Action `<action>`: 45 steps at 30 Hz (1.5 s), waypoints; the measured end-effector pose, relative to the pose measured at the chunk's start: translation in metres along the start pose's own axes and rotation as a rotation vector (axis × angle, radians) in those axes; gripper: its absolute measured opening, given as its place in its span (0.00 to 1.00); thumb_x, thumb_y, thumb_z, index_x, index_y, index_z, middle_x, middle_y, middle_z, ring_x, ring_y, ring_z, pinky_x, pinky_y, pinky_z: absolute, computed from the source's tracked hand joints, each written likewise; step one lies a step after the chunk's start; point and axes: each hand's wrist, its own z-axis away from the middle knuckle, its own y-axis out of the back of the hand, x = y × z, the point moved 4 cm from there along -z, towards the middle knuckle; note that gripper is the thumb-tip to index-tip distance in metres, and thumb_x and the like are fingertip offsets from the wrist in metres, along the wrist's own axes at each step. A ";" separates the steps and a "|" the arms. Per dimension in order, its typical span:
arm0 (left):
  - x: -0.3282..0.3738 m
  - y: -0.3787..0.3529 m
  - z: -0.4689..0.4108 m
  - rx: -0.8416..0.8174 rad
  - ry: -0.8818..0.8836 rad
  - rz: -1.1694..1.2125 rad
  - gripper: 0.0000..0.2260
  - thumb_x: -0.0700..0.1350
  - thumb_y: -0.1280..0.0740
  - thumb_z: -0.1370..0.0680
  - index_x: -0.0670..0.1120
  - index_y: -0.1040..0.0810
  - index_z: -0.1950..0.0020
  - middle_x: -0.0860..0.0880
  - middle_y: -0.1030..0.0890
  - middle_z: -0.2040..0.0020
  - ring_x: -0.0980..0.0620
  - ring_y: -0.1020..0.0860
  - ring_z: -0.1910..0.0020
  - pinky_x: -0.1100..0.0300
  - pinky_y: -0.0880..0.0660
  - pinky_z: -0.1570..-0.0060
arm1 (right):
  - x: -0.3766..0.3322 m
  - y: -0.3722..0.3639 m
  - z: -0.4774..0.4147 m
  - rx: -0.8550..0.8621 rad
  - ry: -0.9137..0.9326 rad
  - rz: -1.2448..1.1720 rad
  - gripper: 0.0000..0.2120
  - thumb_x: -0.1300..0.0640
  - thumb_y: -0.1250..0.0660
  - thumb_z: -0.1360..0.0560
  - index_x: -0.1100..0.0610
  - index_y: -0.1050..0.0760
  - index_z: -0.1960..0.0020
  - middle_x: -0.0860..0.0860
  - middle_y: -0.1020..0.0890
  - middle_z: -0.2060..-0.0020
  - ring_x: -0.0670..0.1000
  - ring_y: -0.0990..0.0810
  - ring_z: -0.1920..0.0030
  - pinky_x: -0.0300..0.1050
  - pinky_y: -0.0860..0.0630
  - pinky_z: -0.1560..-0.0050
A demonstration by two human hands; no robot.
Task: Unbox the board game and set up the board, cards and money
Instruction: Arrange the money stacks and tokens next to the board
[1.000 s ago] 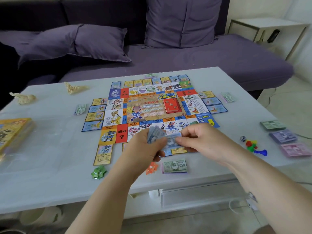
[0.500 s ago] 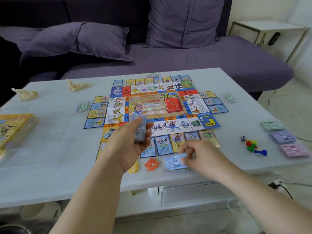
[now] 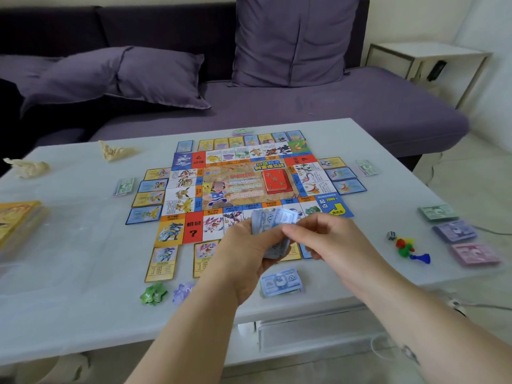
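Banknotes [image 3: 273, 218] are pale blue, a fanned wad gripped by left hand [image 3: 246, 259] fingers; right hand [image 3: 329, 239] fingers pinch its edge, 500 note [image 3: 280, 282] just below.

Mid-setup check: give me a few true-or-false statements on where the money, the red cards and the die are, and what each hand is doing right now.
1. The left hand holds a stack of blue paper banknotes. True.
2. The red card deck lies on bare table beside the board. False: it lies on the colourful square game board, in its middle area.
3. A small pile of blue banknotes lies on the white table near its front edge. True.
4. The white die sits left of the board. False: it is to the right, beside the coloured pawns.
5. The right hand rests flat on the table. False: it is raised, and its fingers pinch at the held stack.
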 end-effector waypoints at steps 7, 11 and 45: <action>-0.007 -0.019 -0.025 0.077 0.006 -0.052 0.06 0.38 0.28 0.28 0.39 0.22 0.53 0.42 0.21 0.63 0.45 0.26 0.60 0.59 0.29 0.64 | 0.008 0.014 -0.014 0.112 -0.008 -0.115 0.02 0.55 0.27 0.30 0.52 0.18 0.61 0.43 0.18 0.69 0.38 0.23 0.68 0.38 0.31 0.60; -0.015 -0.040 -0.041 0.071 0.071 0.029 0.08 0.39 0.27 0.29 0.40 0.24 0.55 0.46 0.21 0.67 0.52 0.26 0.68 0.63 0.29 0.70 | 0.013 0.034 -0.025 0.216 -0.025 -0.187 0.07 0.58 0.30 0.27 0.53 0.19 0.64 0.45 0.20 0.72 0.41 0.24 0.71 0.36 0.30 0.66; 0.062 -0.026 -0.168 -0.012 0.006 -0.214 0.05 0.36 0.32 0.25 0.40 0.24 0.50 0.42 0.17 0.57 0.52 0.18 0.66 0.62 0.21 0.67 | -0.033 0.043 -0.198 -0.212 -0.028 0.447 0.17 0.38 0.31 0.31 0.53 0.20 0.57 0.44 0.20 0.64 0.45 0.26 0.64 0.40 0.30 0.62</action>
